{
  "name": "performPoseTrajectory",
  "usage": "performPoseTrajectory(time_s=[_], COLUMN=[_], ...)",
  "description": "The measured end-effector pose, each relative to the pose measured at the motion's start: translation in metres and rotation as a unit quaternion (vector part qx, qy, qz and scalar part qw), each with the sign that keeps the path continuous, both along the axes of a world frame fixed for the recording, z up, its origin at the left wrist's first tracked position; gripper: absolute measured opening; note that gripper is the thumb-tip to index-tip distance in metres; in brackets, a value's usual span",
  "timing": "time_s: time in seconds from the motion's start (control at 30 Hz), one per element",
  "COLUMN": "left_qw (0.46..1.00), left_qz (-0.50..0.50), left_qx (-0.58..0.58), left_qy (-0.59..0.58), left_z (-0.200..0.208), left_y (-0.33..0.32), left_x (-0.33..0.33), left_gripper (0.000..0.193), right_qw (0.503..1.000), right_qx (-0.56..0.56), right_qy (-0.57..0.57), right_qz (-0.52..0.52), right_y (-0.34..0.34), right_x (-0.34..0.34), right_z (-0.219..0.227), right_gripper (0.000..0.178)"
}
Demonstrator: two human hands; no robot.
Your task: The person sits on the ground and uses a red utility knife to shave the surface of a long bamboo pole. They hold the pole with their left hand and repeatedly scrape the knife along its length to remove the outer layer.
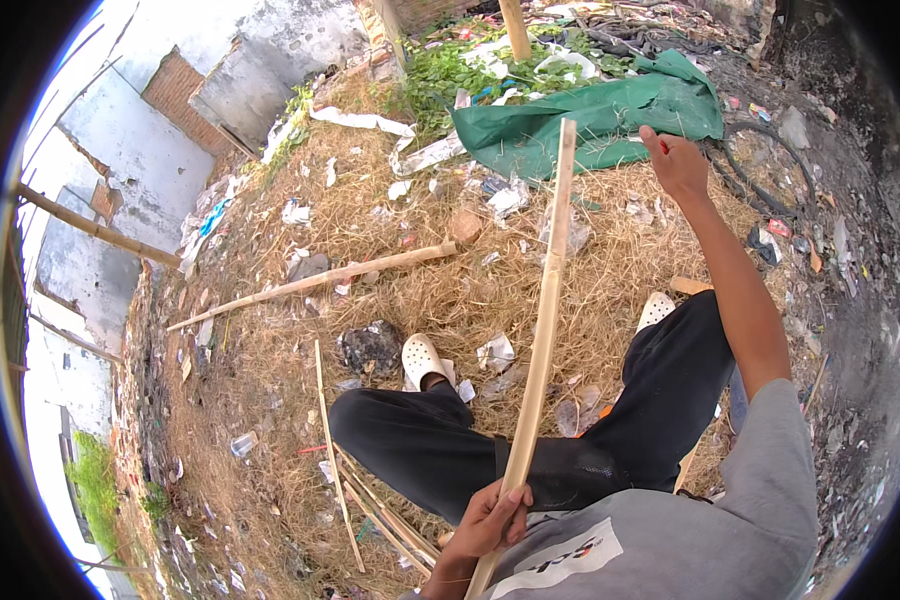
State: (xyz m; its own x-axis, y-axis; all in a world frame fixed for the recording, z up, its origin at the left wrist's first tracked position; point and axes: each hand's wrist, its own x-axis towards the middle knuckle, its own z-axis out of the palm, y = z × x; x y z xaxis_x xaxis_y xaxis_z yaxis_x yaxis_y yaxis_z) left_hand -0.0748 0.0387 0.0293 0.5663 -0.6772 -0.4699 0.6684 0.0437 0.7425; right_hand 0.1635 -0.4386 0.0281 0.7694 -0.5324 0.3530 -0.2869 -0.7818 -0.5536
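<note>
My left hand [492, 520] is wrapped round the lower part of a long split bamboo strip [545, 340]. The strip rises from my lap, and its far end points toward a green tarp. Out to the right, my right hand [678, 165] is raised at the end of a stretched arm, apart from the strip. Its fingers are curled closed, with a small spot of red showing beside them. Whatever they hold, if anything, cannot be made out. In this view the hand overlaps the right part of the green tarp [580, 125].
Another bamboo piece [320, 284] lies on dry grass ahead to the left. Several thin bamboo strips [380, 515] lie by my left leg, near a dark stone [372, 347]. Litter is scattered around, and a black hose [770, 175] curves at the right. Broken walls [140, 150] stand left.
</note>
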Motion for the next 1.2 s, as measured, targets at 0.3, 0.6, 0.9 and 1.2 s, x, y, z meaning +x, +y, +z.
performPoseTrajectory(time_s=[0.3, 0.6, 0.9, 1.2], left_qw=[0.994, 0.985, 0.981, 0.955], left_qz=[0.089, 0.109, 0.087, 0.080], left_qx=[-0.040, 0.046, 0.108, 0.192], left_qy=[-0.052, -0.122, -0.137, -0.213], left_z=[-0.007, 0.003, 0.010, 0.015], left_y=[-0.022, -0.033, -0.042, -0.043], left_x=[0.049, 0.062, 0.053, 0.057], left_gripper=[0.043, 0.047, 0.046, 0.042], right_qw=[0.948, 0.910, 0.951, 0.918], right_qx=[-0.054, -0.124, -0.138, -0.166], right_qy=[0.009, 0.010, -0.015, -0.042], right_qz=[0.313, 0.394, 0.277, 0.359], right_y=[0.152, 0.193, 0.170, 0.184], right_x=[-0.062, -0.082, -0.055, -0.063], right_z=[0.002, -0.006, -0.002, -0.012], right_gripper=[0.063, 0.068, 0.070, 0.072])
